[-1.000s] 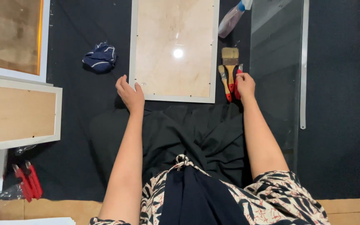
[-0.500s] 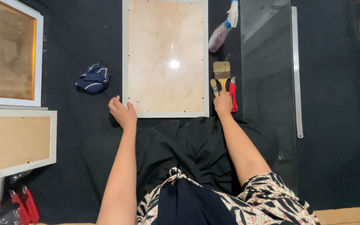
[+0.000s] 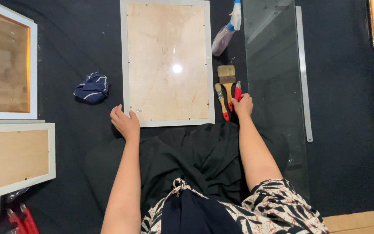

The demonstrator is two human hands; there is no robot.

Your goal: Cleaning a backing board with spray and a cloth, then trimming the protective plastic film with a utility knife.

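A white picture frame (image 3: 168, 122) lies face down on the black cloth, its plywood back showing. My left hand (image 3: 125, 123) rests with fingers spread on its near left corner. My right hand (image 3: 242, 105) sits just right of the frame, fingers closed around a red-handled tool (image 3: 237, 93). Beside that hand lie a wide paintbrush (image 3: 227, 79) and a narrow brush with a red tip (image 3: 221, 103).
A glass sheet (image 3: 274, 82) and a metal ruler (image 3: 304, 78) lie to the right. A spray bottle (image 3: 226, 32) is at the back, a blue rag (image 3: 92, 88) to the left. More frames (image 3: 9, 65) are stacked at left; red pliers (image 3: 22, 219) lie at bottom left.
The view shifted, so everything sits lower and more central in the picture. My right hand has closed on the red-handled tool; my left hand stays at the frame's corner.
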